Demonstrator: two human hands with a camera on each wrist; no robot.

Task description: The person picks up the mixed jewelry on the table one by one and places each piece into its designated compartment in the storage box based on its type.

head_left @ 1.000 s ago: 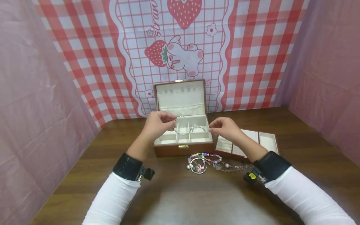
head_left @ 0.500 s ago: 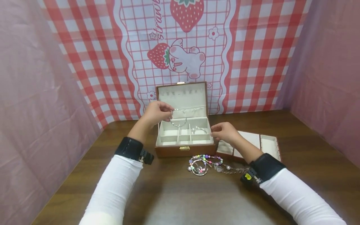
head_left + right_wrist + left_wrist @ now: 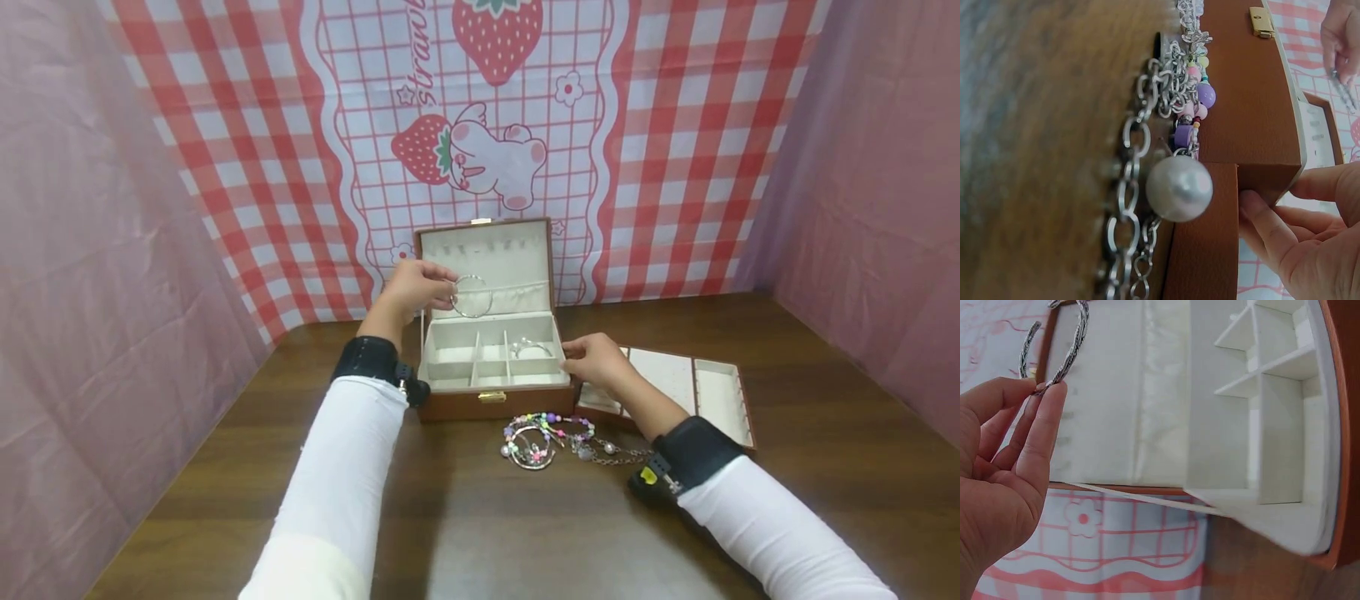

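Note:
My left hand point(image 3: 420, 287) pinches a thin twisted silver bangle point(image 3: 472, 296) between thumb and forefinger and holds it up in front of the cream lining of the raised lid. In the left wrist view the bangle point(image 3: 1063, 350) hangs from my fingertips point(image 3: 1054, 394). The brown jewellery box point(image 3: 491, 400) stands open with cream compartments. A second silver bangle point(image 3: 530, 346) lies in its right compartment. My right hand point(image 3: 592, 358) rests against the box's right front corner. In the right wrist view its fingers point(image 3: 1272, 231) touch that corner and hold nothing.
A heap of beaded bracelets and a pearl chain point(image 3: 547, 437) lies on the wooden table in front of the box; the pearl point(image 3: 1179, 187) shows large in the right wrist view. A removable cream tray point(image 3: 693, 383) sits right of the box. Pink cloth walls stand around.
My left hand has lifted the bangle from above the compartments up and back toward the lid. My right hand has sunk and settled against the box's right corner.

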